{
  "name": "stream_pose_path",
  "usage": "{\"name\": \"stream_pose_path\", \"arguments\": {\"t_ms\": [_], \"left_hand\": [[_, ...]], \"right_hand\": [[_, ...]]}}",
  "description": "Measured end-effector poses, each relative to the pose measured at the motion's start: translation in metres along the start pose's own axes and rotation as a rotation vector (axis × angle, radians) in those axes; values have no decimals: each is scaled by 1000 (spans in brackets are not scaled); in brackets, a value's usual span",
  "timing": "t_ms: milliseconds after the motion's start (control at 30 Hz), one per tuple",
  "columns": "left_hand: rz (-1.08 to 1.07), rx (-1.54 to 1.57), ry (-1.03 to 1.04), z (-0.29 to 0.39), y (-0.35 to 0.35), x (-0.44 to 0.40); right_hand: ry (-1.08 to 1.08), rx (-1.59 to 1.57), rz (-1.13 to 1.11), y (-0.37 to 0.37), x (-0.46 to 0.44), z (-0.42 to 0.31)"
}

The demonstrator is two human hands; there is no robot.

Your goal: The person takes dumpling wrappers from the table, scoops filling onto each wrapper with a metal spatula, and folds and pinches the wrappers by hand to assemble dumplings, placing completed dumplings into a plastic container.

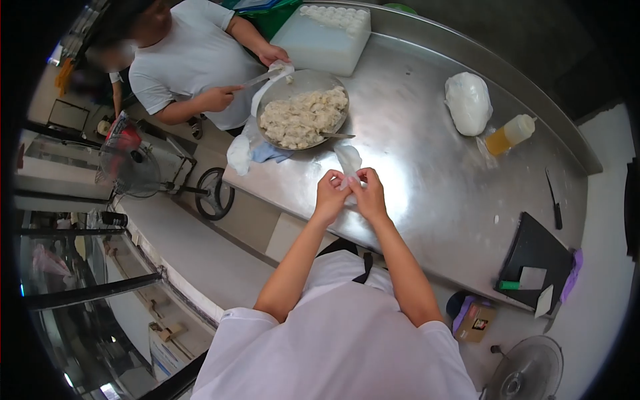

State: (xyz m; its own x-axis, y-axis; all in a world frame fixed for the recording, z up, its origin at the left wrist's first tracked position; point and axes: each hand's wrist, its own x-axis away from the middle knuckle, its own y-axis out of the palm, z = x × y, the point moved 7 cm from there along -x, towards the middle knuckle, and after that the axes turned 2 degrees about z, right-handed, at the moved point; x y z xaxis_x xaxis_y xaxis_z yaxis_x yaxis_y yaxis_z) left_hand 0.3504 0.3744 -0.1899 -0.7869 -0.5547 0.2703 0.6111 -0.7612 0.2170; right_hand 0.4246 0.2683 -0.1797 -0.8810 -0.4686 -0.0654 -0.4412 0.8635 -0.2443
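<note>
Just over the table's near edge, my left hand (331, 199) and my right hand (369, 194) meet, fingers pinched together on a thin, whitish, translucent dough wrapper (349, 159). Part of the wrapper stands up beyond my fingertips, and a little shows below them. Whether anything lies inside it is hidden by my fingers. Ahead and slightly left is a large metal bowl (303, 79) heaped with pale, lumpy filling (300, 119). A flat metal handle (338, 135) sticks out of the filling toward my hands.
A co-worker (193, 60) at left holds a flat blade and a pale wrapper. Behind the bowl, a white box (327, 47) carries rows of white pieces. Rightward on the steel table (427, 193) are a wrapped white bundle (469, 105), squeeze bottle (510, 135), knife (555, 200) and black board (527, 257).
</note>
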Motion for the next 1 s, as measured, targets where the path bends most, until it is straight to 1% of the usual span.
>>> {"name": "stream_pose_path", "arguments": {"t_ms": [33, 67, 133, 167, 200, 233, 267, 300, 367, 500, 600, 700, 767, 800, 867, 933, 1000], "left_hand": [[-31, -8, 1, -2, 8, 1], [-39, -4, -9, -4, 12, 0], [-142, -42, -53, -14, 23, 4], [-151, -41, -60, -17, 24, 6], [-223, -70, -89, -19, 29, 8], [-294, -102, -116, -22, 33, 11], [-303, -104, -120, -23, 34, 12], [-329, -149, -130, -20, 38, 16], [-362, -197, -144, -19, 43, 21], [-383, -153, -147, -24, 42, 20], [-386, -118, -140, -30, 35, 19], [-386, -84, -109, -31, 31, 19], [-381, -70, -100, -32, 30, 21], [-401, -75, -76, -29, 33, 24], [-416, -80, -49, -23, 37, 28], [-336, -152, -95, -23, 34, 28], [-329, -160, -101, -25, 34, 29]], "right_hand": [[47, -44, 60, -10, 4, 2], [55, -36, 67, -17, 7, 6], [207, -175, 53, -30, 18, 19], [324, -241, 13, -35, 25, 26], [326, -239, 22, -38, 28, 31], [335, -375, 32, -38, 32, 35], [343, -512, 41, -38, 36, 40], [346, -513, 51, -40, 38, 44], [502, -689, 74, -39, 48, 59], [496, -722, 79, -45, 54, 54], [502, -644, 55, -48, 57, 43], [524, -741, 87, -48, 60, 41], [385, -648, -3, -49, 59, 35], [384, -649, -6, -50, 59, 33], [384, -516, 9, -53, 58, 30], [392, -528, -9, -52, 58, 31], [399, -539, -27, -52, 59, 31]]}}
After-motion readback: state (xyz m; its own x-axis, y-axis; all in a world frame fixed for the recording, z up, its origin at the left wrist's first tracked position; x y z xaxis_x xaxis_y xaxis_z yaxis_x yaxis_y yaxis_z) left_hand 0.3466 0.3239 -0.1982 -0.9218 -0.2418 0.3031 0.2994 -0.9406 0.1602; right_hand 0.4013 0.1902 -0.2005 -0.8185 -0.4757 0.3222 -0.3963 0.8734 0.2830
